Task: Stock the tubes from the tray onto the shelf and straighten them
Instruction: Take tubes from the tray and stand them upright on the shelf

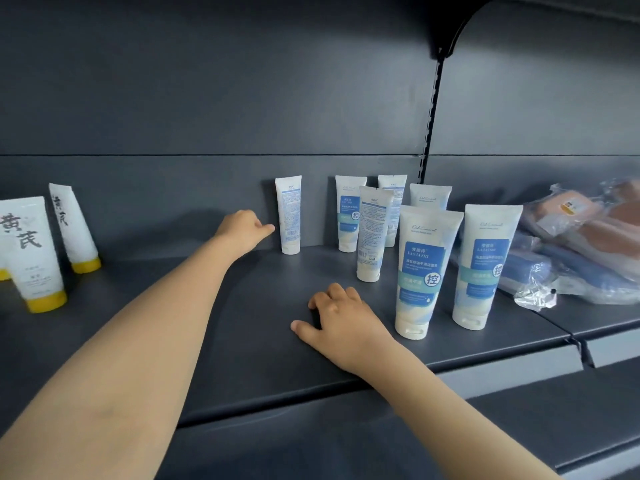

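At the far left of the shelf (242, 341) stand two yellow-capped tubes (31, 254), white with large black characters, caps down; the rear one leans.

Well apart from them, the left hand (242, 230) reaches deep toward the back panel. Its fingers are loosely bent and hold nothing, with one fingertip stretched toward the lone tube (289, 214). Whether the tip touches the tube cannot be told. That tube stands upright on its cap near the back, its printed reverse facing out, apart from the others of its kind.

Nearer the front edge, the right hand (341, 317) rests on the shelf, empty, thumb spread wide and bent fingertips pressed to the surface.

To its right is the cluster of blue-labelled tubes (424, 271). Two large ones stand in front with labels out. Behind them is a reversed tube (372, 233) showing its back, and three more stand in the rear row, loosely spaced. Wrapped packs (571, 244) lie at the far right. The tray is not in view.

The stocking seems largely done, and the straightening looks to be the step in hand. The next move likely calls for a light pinch on the lone tube's body, a turn to bring its label forward, and a slide toward the cluster. It should stay low and steady, since a tall tube on a small cap would tip easily.
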Tool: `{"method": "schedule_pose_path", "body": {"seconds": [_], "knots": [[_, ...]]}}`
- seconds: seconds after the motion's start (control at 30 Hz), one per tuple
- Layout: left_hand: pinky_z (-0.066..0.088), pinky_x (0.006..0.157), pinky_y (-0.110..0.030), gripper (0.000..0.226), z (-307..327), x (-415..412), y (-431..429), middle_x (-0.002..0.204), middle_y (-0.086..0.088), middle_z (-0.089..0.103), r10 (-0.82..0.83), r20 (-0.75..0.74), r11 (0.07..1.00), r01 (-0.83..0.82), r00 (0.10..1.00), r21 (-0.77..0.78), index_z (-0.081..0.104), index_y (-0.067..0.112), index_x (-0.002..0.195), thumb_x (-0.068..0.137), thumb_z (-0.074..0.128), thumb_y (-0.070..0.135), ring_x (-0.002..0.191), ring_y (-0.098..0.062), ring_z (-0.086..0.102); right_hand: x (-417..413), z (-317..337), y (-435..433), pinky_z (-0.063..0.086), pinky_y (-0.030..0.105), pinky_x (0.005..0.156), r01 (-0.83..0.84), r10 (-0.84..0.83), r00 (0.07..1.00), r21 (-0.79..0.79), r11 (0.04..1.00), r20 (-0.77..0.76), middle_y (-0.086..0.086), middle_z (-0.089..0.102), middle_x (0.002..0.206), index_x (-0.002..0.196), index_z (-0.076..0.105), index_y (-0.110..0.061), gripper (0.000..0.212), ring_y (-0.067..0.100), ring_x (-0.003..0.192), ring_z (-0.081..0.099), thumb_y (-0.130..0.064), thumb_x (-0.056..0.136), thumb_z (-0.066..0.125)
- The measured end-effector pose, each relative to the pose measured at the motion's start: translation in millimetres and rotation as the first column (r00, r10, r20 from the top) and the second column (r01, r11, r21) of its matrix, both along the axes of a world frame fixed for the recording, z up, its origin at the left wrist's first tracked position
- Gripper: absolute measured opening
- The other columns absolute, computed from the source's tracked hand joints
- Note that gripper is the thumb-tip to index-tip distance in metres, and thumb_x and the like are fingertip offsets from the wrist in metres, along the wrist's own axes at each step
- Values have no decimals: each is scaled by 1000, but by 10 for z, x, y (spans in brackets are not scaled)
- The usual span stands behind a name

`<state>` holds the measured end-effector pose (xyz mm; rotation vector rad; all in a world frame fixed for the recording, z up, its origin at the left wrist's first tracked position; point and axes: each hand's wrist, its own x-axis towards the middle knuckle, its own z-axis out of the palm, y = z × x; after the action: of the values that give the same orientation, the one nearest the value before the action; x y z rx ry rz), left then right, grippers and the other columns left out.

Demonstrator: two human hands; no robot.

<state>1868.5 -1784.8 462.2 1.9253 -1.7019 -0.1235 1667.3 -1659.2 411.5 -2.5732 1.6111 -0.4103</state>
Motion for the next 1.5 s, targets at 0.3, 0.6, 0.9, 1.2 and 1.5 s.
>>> {"method": "schedule_pose_path", "body": {"seconds": [0.3,0.6,0.9,1.2,1.5], "knots": [[42,71,-31,24,-27,-166,1345,86,-5,59,24,241,998,-36,970,48,57,16,86,95,45,35,80,-26,54,-55,168,148,38,39,99,-17,26,991,65,998,-134,15,48,130,124,51,-5,45,32,122,42,-38,97,37],[46,79,-33,28,429,-212,2943,98,-1,60,174,589,969,-244,789,42,51,20,89,94,40,45,93,-21,56,-508,960,861,42,33,81,-105,111,939,37,994,-325,11,56,120,116,55,-4,35,31,109,54,-30,95,47],[38,76,-32,31,1081,-574,4118,108,-5,61,408,662,913,-299,629,-279,56,12,104,95,38,35,104,-26,54,-778,1779,1805,40,36,84,-131,91,987,-339,932,-132,10,53,123,120,52,-10,43,31,116,48,-44,95,41],[41,74,-34,31,1528,-468,4807,100,-7,61,495,696,866,-224,521,-448,56,10,99,95,38,35,94,-27,55,-628,2195,2511,36,38,85,-153,153,987,-538,829,-45,15,50,121,119,50,-4,41,31,119,38,-36,95,42],[38,67,-34,33,1566,425,5501,97,-10,60,539,671,829,-182,509,-528,56,6,98,94,39,34,90,-28,55,214,2108,3123,37,38,82,-103,117,993,-550,829,-10,15,51,117,115,50,-3,39,31,116,40,-36,96,41]]}}
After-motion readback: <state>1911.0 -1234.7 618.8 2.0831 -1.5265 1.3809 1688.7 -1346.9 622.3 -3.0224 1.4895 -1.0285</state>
